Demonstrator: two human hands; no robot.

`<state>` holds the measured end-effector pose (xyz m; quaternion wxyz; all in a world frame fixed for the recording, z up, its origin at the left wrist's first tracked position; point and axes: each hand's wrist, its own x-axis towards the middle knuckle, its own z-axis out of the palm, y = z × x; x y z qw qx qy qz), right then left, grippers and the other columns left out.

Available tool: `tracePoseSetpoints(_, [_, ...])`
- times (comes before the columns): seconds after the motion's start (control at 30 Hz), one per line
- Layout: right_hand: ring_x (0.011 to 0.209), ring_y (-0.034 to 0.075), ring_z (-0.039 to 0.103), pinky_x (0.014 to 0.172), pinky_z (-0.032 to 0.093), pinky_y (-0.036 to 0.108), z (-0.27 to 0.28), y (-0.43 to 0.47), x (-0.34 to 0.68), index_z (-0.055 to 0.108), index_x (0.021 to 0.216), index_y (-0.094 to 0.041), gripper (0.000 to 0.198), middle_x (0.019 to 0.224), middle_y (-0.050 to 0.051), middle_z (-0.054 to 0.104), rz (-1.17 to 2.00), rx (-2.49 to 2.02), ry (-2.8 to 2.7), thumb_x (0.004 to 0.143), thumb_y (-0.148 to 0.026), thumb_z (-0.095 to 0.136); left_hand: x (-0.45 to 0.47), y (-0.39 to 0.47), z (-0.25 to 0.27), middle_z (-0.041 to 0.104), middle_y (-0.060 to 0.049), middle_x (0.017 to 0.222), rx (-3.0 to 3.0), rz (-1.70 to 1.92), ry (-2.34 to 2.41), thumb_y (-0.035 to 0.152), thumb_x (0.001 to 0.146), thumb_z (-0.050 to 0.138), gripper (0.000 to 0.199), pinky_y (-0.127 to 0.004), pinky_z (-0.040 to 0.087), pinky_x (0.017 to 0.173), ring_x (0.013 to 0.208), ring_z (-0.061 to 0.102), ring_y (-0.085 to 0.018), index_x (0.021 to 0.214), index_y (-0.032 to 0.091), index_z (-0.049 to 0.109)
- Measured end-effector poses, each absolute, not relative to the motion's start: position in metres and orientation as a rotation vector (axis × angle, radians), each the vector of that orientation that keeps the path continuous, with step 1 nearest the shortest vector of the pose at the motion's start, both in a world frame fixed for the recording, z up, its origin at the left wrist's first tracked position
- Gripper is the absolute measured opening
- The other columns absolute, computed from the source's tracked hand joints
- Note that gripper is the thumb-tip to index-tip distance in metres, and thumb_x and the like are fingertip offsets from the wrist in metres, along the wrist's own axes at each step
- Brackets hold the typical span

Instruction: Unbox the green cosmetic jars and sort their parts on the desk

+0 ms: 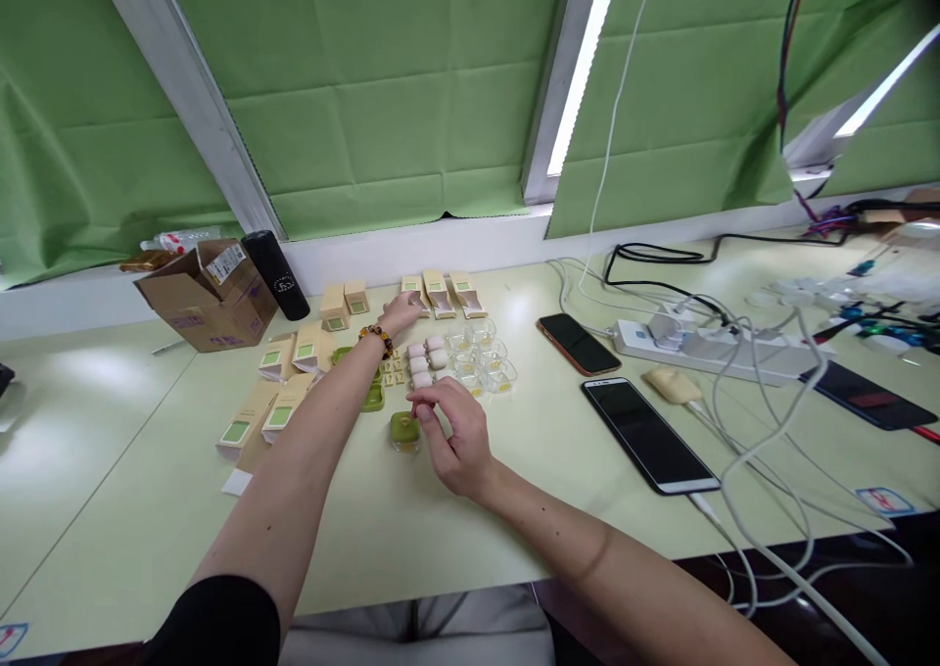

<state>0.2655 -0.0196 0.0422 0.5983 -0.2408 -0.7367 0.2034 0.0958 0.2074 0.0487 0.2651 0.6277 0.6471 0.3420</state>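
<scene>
My left hand (401, 312) reaches to the back of the table, its fingers partly visible and apart beside an open kraft-paper box (412, 286). Whether it touches that box is hard to see. My right hand (461, 438) is closed in a pinch on a small dark-red object (417, 407), too small to name. Just below those fingertips stands a little clear container with a green lid (404, 427). Pale pink and white rounded pieces (428, 362) lie in rows behind it. Clear plastic cups (481, 357) are grouped to their right. My left forearm partly covers green lids (373, 398) and small yellow pieces (398, 367).
More kraft-paper boxes (292, 402) lie left of my left arm. A cardboard carton (211, 299) and a black cylinder (276, 276) stand at the back left. Phones (650, 434), a power strip (712, 348) and tangled cables occupy the right side.
</scene>
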Motion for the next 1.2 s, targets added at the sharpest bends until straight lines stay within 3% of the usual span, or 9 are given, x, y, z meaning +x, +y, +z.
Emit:
tracePoseSetpoints(0.17, [0.079, 0.023, 0.063, 0.074, 0.05, 0.041, 0.041, -0.016, 0.266, 0.068, 0.107, -0.025, 0.02, 0.082, 0.005, 0.072, 0.454, -0.569, -1.713, 0.104, -0.024, 0.048, 0.098, 0.183, 0.064, 0.065, -0.018, 0.144, 1.674, 0.882, 1.881, 0.032, 0.078, 0.077, 0.06, -0.055, 0.033, 0.118, 0.15, 0.04, -0.043, 0.136, 0.02, 0.066])
tracePoseSetpoints(0.3, [0.08, 0.023, 0.064, 0.076, 0.05, 0.04, 0.04, -0.012, 0.267, 0.069, 0.106, -0.025, 0.019, 0.083, 0.005, 0.072, 0.451, -0.575, -1.681, 0.103, -0.025, 0.05, 0.091, 0.143, 0.08, 0.067, -0.012, 0.143, 1.774, 0.948, 1.853, 0.023, 0.087, 0.064, 0.049, -0.051, 0.032, 0.122, 0.15, 0.041, -0.035, 0.136, 0.023, 0.066])
tracePoseSetpoints(0.5, [0.076, 0.021, 0.063, 0.075, 0.051, 0.038, 0.037, -0.004, 0.268, 0.07, 0.1, -0.024, 0.021, 0.079, 0.003, 0.069, 0.513, -0.664, -1.58, 0.104, -0.031, 0.05, 0.069, 0.044, 0.09, 0.074, -0.008, 0.123, 2.117, 1.075, 1.693, 0.022, 0.09, 0.056, 0.032, -0.053, 0.039, 0.119, 0.132, 0.054, -0.031, 0.117, 0.024, 0.073])
tracePoseSetpoints(0.6, [0.076, 0.02, 0.065, 0.075, 0.051, 0.037, 0.032, 0.001, 0.268, 0.07, 0.1, -0.024, 0.024, 0.081, 0.003, 0.069, 0.591, -0.704, -1.529, 0.105, -0.038, 0.051, 0.06, -0.006, 0.083, 0.073, -0.008, 0.123, 2.253, 0.933, 1.66, 0.027, 0.091, 0.061, 0.035, -0.057, 0.042, 0.115, 0.132, 0.05, -0.034, 0.124, 0.028, 0.071])
tracePoseSetpoints(0.7, [0.073, 0.019, 0.064, 0.073, 0.052, 0.035, 0.027, 0.005, 0.268, 0.069, 0.101, -0.024, 0.026, 0.078, 0.002, 0.068, 0.668, -0.736, -1.491, 0.105, -0.043, 0.051, 0.058, -0.041, 0.071, 0.066, -0.011, 0.134, 2.335, 0.807, 1.581, 0.036, 0.091, 0.067, 0.049, -0.055, 0.045, 0.112, 0.135, 0.049, -0.035, 0.14, 0.03, 0.064])
tracePoseSetpoints(0.83, [0.067, 0.017, 0.06, 0.066, 0.049, 0.032, 0.022, 0.011, 0.268, 0.069, 0.103, -0.023, 0.028, 0.074, 0.0, 0.066, 0.735, -0.759, -1.458, 0.104, -0.046, 0.053, 0.068, -0.06, 0.055, 0.066, -0.012, 0.136, 2.372, 0.701, 1.564, 0.037, 0.085, 0.077, 0.063, -0.057, 0.045, 0.109, 0.132, 0.049, -0.038, 0.145, 0.029, 0.058])
tracePoseSetpoints(1.03, [0.062, 0.015, 0.056, 0.06, 0.046, 0.029, 0.021, 0.014, 0.268, 0.067, 0.104, -0.022, 0.027, 0.073, -0.001, 0.065, 0.778, -0.793, -1.455, 0.103, -0.047, 0.056, 0.076, -0.062, 0.044, 0.072, -0.011, 0.121, 2.232, 0.771, 1.53, 0.031, 0.088, 0.076, 0.045, -0.054, 0.047, 0.108, 0.124, 0.056, -0.034, 0.131, 0.027, 0.068])
tracePoseSetpoints(1.2, [0.066, 0.016, 0.059, 0.063, 0.049, 0.03, 0.02, 0.011, 0.267, 0.066, 0.106, -0.022, 0.024, 0.076, 0.0, 0.065, 0.802, -0.763, -1.491, 0.102, -0.044, 0.057, 0.063, -0.051, 0.041, 0.073, -0.009, 0.116, 1.736, 1.118, 1.397, 0.05, 0.085, 0.08, 0.05, -0.044, 0.053, 0.101, 0.108, 0.067, -0.027, 0.127, 0.023, 0.072])
